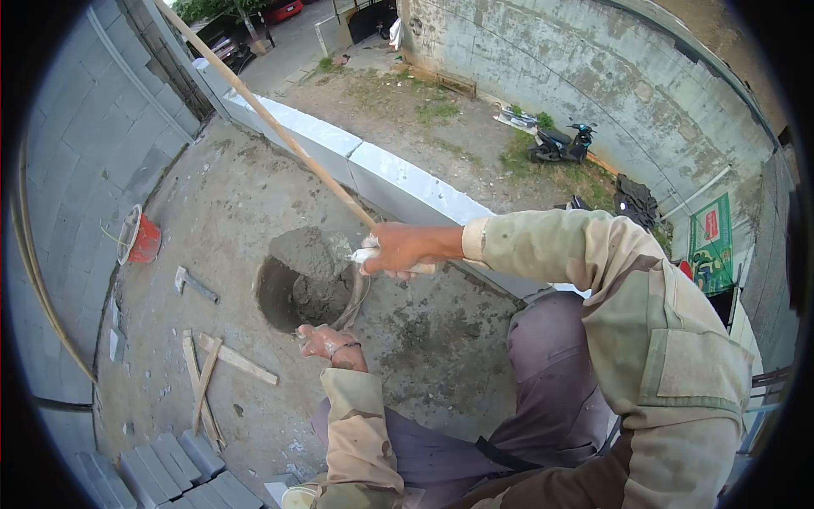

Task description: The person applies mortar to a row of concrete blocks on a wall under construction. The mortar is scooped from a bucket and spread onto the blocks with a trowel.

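My right hand [394, 248] is closed round the white handle of a trowel, whose blade carries a heap of wet grey mortar [312, 253] over a round bucket. The bucket [275, 293] stands on the concrete floor, with more mortar inside it. At the bucket's near rim is my left hand [326, 342], its fingers bent and smeared with mortar; whether they grip the rim is unclear. A long wooden pole [280, 127] runs from the upper left down behind my right hand.
A low block wall [398, 174] borders the far side. On the floor [220, 220] are a red bucket [146, 242], a hammer [197, 286], crossed wood strips [203, 386] and grey blocks [153, 475] at the lower left. A scooter [561, 144] stands beyond the wall.
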Available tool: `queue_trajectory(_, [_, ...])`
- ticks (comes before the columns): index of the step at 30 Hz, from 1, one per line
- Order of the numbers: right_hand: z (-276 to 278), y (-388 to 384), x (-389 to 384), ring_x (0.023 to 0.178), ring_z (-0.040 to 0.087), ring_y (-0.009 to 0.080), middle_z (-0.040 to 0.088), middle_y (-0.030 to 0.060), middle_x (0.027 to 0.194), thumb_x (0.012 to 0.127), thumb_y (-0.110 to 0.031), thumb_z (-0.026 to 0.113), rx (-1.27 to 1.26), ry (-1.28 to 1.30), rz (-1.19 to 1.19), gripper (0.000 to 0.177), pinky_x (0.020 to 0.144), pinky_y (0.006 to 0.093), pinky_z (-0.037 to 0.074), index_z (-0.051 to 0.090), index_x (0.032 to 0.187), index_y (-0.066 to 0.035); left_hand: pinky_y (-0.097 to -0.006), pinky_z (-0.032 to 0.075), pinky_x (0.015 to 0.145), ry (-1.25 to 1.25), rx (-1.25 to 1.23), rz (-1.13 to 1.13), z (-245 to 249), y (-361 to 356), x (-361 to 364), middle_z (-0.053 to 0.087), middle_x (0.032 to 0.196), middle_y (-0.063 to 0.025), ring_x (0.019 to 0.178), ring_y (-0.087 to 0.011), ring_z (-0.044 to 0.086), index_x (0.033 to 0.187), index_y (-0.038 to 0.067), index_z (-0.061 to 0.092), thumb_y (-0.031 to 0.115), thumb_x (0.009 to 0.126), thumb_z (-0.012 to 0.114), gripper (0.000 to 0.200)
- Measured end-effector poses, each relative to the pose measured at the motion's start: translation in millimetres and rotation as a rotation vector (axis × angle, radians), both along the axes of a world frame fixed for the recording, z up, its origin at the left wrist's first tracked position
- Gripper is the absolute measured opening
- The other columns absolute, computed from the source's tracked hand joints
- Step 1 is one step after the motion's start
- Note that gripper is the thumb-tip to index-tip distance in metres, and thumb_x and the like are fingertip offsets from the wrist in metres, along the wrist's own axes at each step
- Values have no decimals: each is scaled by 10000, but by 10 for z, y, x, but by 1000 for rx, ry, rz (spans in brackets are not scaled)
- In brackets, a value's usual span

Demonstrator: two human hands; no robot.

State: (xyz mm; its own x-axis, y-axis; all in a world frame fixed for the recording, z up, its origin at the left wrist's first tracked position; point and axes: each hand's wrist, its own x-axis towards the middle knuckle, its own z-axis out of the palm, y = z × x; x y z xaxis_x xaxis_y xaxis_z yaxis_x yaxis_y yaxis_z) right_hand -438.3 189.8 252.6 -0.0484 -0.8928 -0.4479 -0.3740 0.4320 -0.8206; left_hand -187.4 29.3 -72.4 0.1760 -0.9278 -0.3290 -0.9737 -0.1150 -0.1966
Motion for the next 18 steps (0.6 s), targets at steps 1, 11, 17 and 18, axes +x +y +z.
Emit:
queue_trajectory(1, [-86,14,-95,497,555,174,568,77,651,933,-266,672,6,-79,-3,301,446,360,443,622,981,27,-439,504,769,-99,4,-33,-148,-99,119,632,1041,-78,922,-193,600,1359,61,399,383,993,527,504])
queue_trajectory(11, [-142,1136,-2310,515,566,146,576,59,654,939,-335,653,-39,-200,-67,362,457,317,433,653,1081,-2,-352,492,567,525,-525,5,733,552,149,612,842,-85,693,-180,614,995,17,524,240,911,642,266])
queue_trajectory(17, [-1004,2296,-3429,572,586,160,605,71,710,894,-282,666,-1,97,-416,413,538,348,476,646,1203,-9,-274,484,448,605,-468,17,589,321,722,653,824,-67,576,-148,600,931,-46,603,-21,872,597,65])
queue_trajectory(18, [-1119,2461,-3480,583,585,144,604,54,720,882,-277,661,80,92,-489,474,558,334,473,629,1292,-40,-282,496,459,616,-447,-192,576,331,770,661,840,-74,575,-154,600,948,-72,610,-21,873,574,97])
